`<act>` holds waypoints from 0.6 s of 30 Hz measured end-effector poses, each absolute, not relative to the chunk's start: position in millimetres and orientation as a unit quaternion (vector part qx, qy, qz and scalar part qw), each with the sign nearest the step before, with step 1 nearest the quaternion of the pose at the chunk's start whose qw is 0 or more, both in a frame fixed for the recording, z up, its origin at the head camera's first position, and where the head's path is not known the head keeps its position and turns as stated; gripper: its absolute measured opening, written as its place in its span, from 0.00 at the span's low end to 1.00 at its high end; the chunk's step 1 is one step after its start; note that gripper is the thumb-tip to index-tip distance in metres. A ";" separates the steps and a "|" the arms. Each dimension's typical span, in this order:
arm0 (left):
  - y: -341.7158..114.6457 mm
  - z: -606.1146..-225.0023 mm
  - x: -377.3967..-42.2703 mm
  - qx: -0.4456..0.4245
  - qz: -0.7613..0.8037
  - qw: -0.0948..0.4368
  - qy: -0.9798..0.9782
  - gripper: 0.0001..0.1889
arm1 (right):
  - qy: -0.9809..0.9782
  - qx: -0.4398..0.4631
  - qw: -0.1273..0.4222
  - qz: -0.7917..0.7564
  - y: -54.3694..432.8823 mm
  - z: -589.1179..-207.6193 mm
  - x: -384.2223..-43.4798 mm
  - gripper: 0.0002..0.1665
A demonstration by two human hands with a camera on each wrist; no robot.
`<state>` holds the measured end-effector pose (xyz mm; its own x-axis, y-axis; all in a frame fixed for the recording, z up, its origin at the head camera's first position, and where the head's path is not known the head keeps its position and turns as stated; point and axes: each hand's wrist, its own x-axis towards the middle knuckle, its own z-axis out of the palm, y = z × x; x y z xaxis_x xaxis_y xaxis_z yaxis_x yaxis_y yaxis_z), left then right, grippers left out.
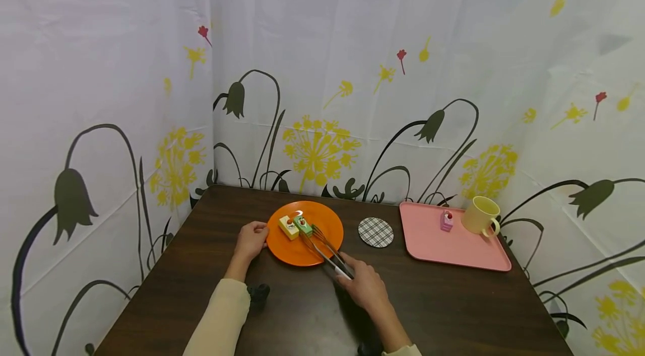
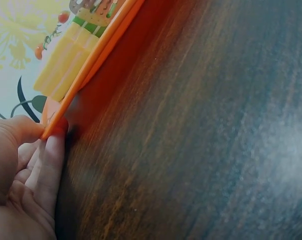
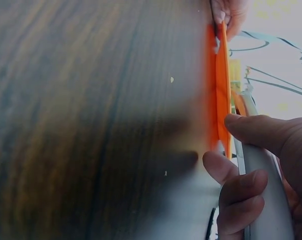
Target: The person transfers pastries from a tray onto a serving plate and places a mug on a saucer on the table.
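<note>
Tongs [image 1: 330,260], gripped in my right hand [image 1: 364,283], angle over the orange plate [image 1: 292,255] to the green cake [image 1: 303,225], with the yellow cake [image 1: 288,228] just beside it; my left hand [image 1: 251,242] pinches the plate's rim. Rightward I see a checked coaster [image 1: 375,232].

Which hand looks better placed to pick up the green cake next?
The right, I'd judge: the right hand holds the tongs, whose tips are right by the green cake. The left hand pinches the rim of the plate, so it seems better suited to steadying.
</note>
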<state>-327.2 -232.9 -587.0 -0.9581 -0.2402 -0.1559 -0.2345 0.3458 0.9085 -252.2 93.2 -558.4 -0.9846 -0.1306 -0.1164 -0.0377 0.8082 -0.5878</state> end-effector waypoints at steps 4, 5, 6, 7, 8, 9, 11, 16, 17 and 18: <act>-232.2 -585.7 -326.4 0.146 -0.555 0.003 -0.819 0.21 | 0.948 -0.042 0.073 -0.307 95.3 -559.4 -250.4 0.39; -231.8 -585.0 -326.2 0.145 -0.555 0.003 -0.819 0.21 | 0.948 -0.042 0.072 -0.306 96.0 -559.5 -250.1 0.39; -231.5 -584.3 -326.2 0.145 -0.555 0.004 -0.819 0.22 | 0.949 -0.042 0.070 -0.305 96.6 -559.9 -249.7 0.39; -231.2 -583.8 -326.3 0.146 -0.556 0.004 -0.818 0.22 | 0.949 -0.043 0.070 -0.305 97.1 -560.1 -249.2 0.39; -230.8 -583.3 -326.2 0.144 -0.557 0.005 -0.818 0.22 | 0.949 -0.044 0.070 -0.305 97.7 -560.7 -248.7 0.39; -230.9 -583.1 -326.2 0.144 -0.557 0.005 -0.818 0.22 | 0.948 -0.044 0.071 -0.306 98.2 -561.2 -248.0 0.39; -230.7 -582.9 -326.6 0.144 -0.558 0.004 -0.817 0.22 | 0.947 -0.044 0.073 -0.308 99.1 -562.2 -246.4 0.39; -231.1 -585.4 -327.8 0.145 -0.558 0.000 -0.817 0.22 | 0.943 -0.038 0.073 -0.323 102.6 -565.0 -242.0 0.40; -231.2 -585.9 -327.8 0.146 -0.556 -0.001 -0.818 0.22 | 0.942 -0.038 0.070 -0.326 103.6 -566.1 -240.8 0.40; -231.3 -586.5 -327.8 0.145 -0.556 -0.001 -0.818 0.22 | 0.941 -0.038 0.069 -0.330 104.8 -566.9 -239.4 0.40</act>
<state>-327.8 -231.3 -586.5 -0.9579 -0.2362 -0.1635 -0.2389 0.3388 0.9100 -239.4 104.8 -566.9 -0.9876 -0.1178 -0.1043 -0.0268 0.7793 -0.6260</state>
